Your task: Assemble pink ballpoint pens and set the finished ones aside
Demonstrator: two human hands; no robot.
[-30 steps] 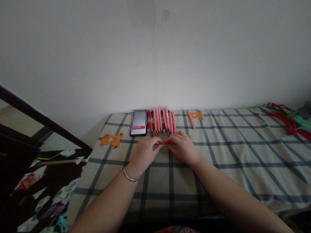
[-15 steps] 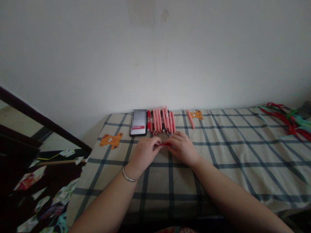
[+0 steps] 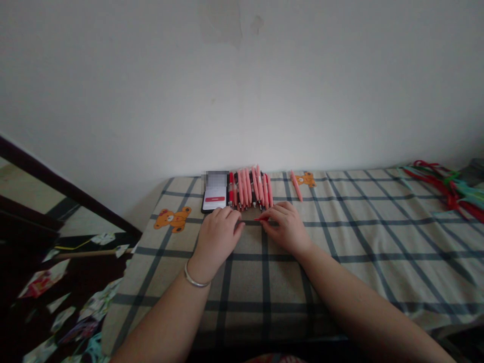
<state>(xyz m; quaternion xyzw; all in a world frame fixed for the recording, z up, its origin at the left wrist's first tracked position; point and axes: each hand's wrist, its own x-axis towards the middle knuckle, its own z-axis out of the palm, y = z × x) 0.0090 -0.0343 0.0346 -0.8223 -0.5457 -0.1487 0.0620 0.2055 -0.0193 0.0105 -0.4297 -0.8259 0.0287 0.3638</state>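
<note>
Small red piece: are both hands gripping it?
No: the small red piece sticks out from the right hand only, while the left hand is apart from it, near the phone.

From the pen row [image 3: 249, 186] on the surface [image 3: 351, 237], the wall [image 3: 264, 101] stands close behind at twelve o'clock. At three lies a lone pen [image 3: 297, 186], with tangled strips [image 3: 451, 197] well beyond; at nine, just beside, a phone [image 3: 214, 191].
</note>
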